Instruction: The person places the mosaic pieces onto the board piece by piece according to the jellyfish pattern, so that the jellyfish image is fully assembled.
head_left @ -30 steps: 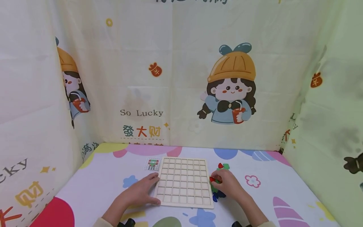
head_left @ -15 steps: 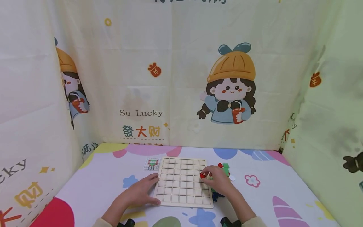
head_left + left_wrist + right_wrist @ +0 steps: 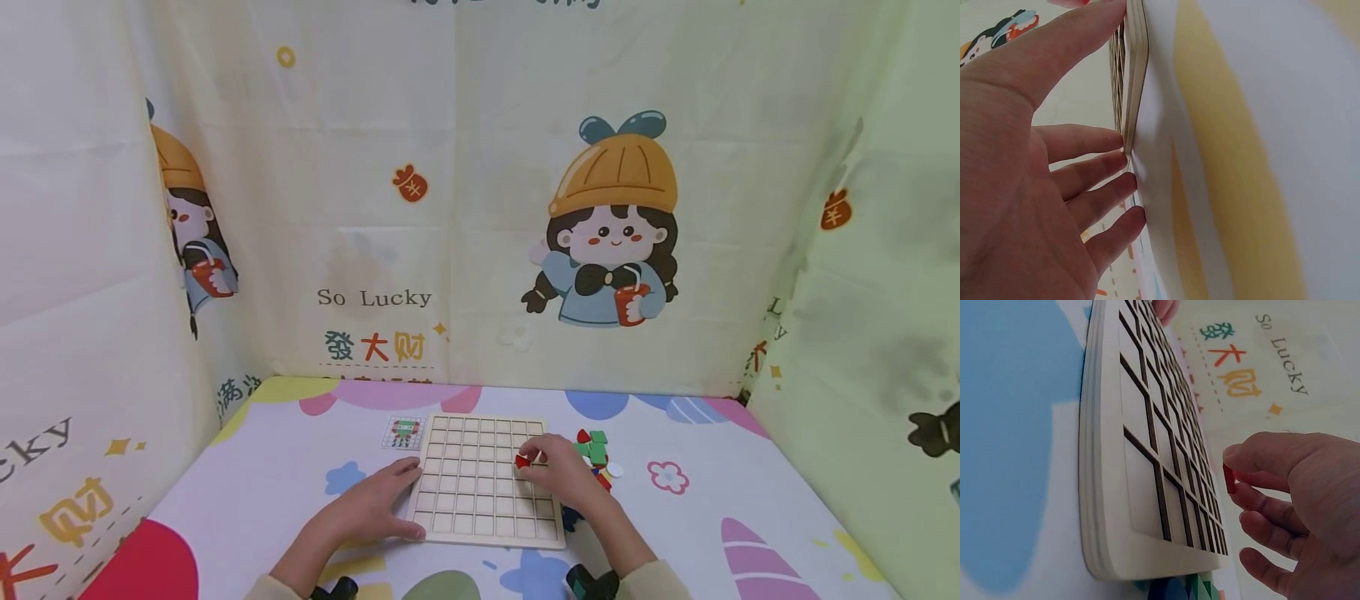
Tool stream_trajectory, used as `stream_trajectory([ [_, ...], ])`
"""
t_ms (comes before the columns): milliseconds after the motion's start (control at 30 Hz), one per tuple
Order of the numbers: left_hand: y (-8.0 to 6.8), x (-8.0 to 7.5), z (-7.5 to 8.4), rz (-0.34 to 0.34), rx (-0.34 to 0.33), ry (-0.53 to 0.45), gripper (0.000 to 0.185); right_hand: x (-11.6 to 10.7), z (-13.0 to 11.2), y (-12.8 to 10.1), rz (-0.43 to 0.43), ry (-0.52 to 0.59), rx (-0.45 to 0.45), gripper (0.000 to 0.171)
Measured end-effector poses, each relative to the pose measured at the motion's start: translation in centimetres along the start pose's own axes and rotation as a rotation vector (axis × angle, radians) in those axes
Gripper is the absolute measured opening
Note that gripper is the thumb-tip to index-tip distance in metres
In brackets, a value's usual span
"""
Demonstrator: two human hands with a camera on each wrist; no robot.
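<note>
A wooden grid board (image 3: 480, 479) with empty square cells lies flat on the table. My left hand (image 3: 375, 504) rests with straight fingers against the board's left edge (image 3: 1135, 81); its fingers (image 3: 1094, 165) touch that edge. My right hand (image 3: 558, 475) hovers over the board's right columns and pinches a small red piece (image 3: 522, 461) between thumb and fingers. In the right wrist view the red piece (image 3: 1229, 479) sits just above the board (image 3: 1147, 456), apart from it. A pile of red, green, white and blue pieces (image 3: 596, 454) lies right of the board.
A small pattern card (image 3: 402, 433) lies off the board's far left corner. Printed cloth walls enclose the table at the back and on both sides. The tablecloth (image 3: 712, 508) carries coloured shapes.
My right hand has carried the red piece leftward from the pile beside the board to above the board's right columns. The left hand has stayed put.
</note>
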State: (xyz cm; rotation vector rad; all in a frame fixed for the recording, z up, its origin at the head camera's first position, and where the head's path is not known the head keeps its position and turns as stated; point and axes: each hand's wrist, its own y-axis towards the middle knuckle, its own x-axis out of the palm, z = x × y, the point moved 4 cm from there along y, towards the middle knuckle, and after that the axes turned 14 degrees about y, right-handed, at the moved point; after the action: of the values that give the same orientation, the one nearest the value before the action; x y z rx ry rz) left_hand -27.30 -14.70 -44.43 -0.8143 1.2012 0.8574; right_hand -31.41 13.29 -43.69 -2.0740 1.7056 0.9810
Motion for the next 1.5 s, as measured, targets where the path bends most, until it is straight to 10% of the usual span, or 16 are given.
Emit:
stream_trajectory([
  [1500,0.0,0.2,0.0,-0.022,-0.01,-0.031,0.096,5.0,-2.5,5.5,-0.069,-0.021,-0.008,0.016],
])
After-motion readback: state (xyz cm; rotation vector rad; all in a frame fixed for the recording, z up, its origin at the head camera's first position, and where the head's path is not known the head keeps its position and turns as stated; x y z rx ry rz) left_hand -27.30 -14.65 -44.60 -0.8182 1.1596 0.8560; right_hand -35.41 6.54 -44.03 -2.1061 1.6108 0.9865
